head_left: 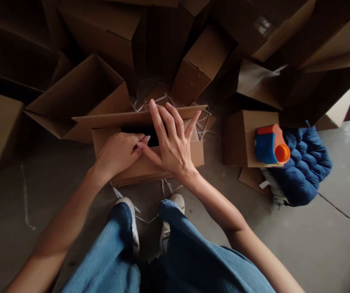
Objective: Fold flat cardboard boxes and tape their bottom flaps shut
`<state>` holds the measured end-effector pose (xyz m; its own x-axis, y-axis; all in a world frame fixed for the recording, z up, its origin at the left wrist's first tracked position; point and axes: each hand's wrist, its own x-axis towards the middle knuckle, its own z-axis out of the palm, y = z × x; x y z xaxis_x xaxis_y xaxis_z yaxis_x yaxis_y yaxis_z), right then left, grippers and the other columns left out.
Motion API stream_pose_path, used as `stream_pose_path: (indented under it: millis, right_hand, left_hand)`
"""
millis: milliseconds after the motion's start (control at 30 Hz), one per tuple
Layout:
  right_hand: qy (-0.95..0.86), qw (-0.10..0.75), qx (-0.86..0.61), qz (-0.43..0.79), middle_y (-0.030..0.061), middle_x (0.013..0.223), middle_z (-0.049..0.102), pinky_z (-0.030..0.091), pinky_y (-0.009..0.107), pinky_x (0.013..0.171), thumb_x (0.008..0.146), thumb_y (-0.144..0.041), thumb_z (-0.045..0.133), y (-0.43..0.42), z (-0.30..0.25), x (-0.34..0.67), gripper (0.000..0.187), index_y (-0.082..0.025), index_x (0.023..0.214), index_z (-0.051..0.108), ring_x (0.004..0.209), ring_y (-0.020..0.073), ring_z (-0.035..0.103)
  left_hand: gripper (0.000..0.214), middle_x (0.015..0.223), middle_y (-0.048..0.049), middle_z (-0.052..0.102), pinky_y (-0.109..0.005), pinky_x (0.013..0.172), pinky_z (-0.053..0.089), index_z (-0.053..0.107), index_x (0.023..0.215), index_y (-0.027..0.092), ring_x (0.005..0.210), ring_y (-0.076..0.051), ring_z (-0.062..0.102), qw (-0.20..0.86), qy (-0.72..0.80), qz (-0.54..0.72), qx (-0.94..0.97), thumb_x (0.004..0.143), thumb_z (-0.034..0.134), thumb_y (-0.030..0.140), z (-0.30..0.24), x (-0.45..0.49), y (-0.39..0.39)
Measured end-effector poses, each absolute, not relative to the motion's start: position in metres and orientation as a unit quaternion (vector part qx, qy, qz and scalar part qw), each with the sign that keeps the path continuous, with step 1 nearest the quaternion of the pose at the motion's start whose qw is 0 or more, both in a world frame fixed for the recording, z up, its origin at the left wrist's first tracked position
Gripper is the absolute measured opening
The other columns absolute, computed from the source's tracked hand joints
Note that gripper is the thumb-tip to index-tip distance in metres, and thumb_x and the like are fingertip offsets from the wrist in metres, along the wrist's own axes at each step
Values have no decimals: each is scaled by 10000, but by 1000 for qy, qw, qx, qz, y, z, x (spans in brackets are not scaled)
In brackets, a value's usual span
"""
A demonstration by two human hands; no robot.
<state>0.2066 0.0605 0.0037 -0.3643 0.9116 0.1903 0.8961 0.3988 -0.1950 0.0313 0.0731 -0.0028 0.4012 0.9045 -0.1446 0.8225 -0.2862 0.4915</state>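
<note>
Cardboard box [133,171], light and stiff, sits on the concrete floor [34,228] just ahead of the person's shoes [126,215]; its raised flap [138,120] offers the easiest hold. Left hand [116,154], fingers pressed together, rests at the near rim; right hand [171,142], fingers spread, lies across the opening [138,131]. The interior is too dark to judge, perhaps empty. Paper shreds [153,99] lie behind the box; to its right, a smaller box [235,138] bears an orange-and-blue plastic bottle [270,146].

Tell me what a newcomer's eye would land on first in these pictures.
The bare left hand and right hand stand out first, meeting over an open cardboard box at the centre of the view. Behind it, more open cardboard boxes rise in a dim heap. To the right, a bright orange-and-blue plastic object sits on a smaller box, beside a blue quilted pad.
</note>
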Motion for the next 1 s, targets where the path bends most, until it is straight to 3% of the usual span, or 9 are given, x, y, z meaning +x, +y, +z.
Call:
stream_pose_path:
  millis: [167, 433, 567, 767, 867, 1000]
  right_hand:
    - [-828, 164, -535, 26, 132, 1568, 445, -9, 676, 1261, 1049, -492, 326, 60, 3, 210, 661, -212, 1646, 297, 1531, 378, 293]
    - [-826, 204, -524, 33, 165, 1443, 507, 104, 622, 1288, 1033, -579, 350, 61, -4, 211, 678, -136, 1534, 462, 1454, 353, 371]
    - [-835, 192, -513, 49, 164, 1507, 462, 115, 634, 1279, 1014, -640, 353, 65, -4, 210, 745, -160, 1582, 391, 1494, 376, 318]
    - [-887, 117, -441, 76, 180, 1700, 205, 66, 707, 1250, 873, -772, 544, 65, 14, 226, 1041, -169, 1655, 215, 1590, 448, 59]
    - [-901, 83, -416, 87, 164, 1721, 170, 49, 760, 1231, 815, -696, 709, 58, 29, 235, 1088, -222, 1657, 209, 1594, 455, 56]
    - [-891, 77, -443, 66, 135, 1711, 231, 17, 787, 1227, 826, -520, 793, 49, 37, 227, 965, -265, 1620, 308, 1595, 440, 98]
  left_hand:
    - [414, 894, -76, 793, -309, 722, 468, 773, 968, 227, 820, -245, 719, 252, 549, 76, 793, 1021, 400, 400, -3, 33, 74]
    - [432, 735, -50, 741, -293, 647, 411, 717, 792, 232, 688, -211, 663, 283, 529, 97, 794, 1023, 403, 417, 2, 35, 69]
    - [431, 726, -55, 730, -298, 647, 402, 702, 758, 222, 684, -212, 658, 282, 535, 99, 790, 1017, 415, 412, 2, 33, 71]
    - [464, 760, -74, 757, -291, 624, 412, 748, 818, 197, 661, -203, 667, 269, 543, 101, 789, 1017, 411, 446, -1, 30, 76]
    - [440, 834, -87, 780, -293, 647, 434, 770, 893, 196, 720, -218, 692, 262, 537, 113, 794, 1014, 422, 437, -3, 30, 73]
    - [391, 849, -83, 784, -293, 651, 437, 778, 932, 200, 721, -215, 693, 258, 536, 118, 795, 1005, 450, 400, -4, 29, 71]
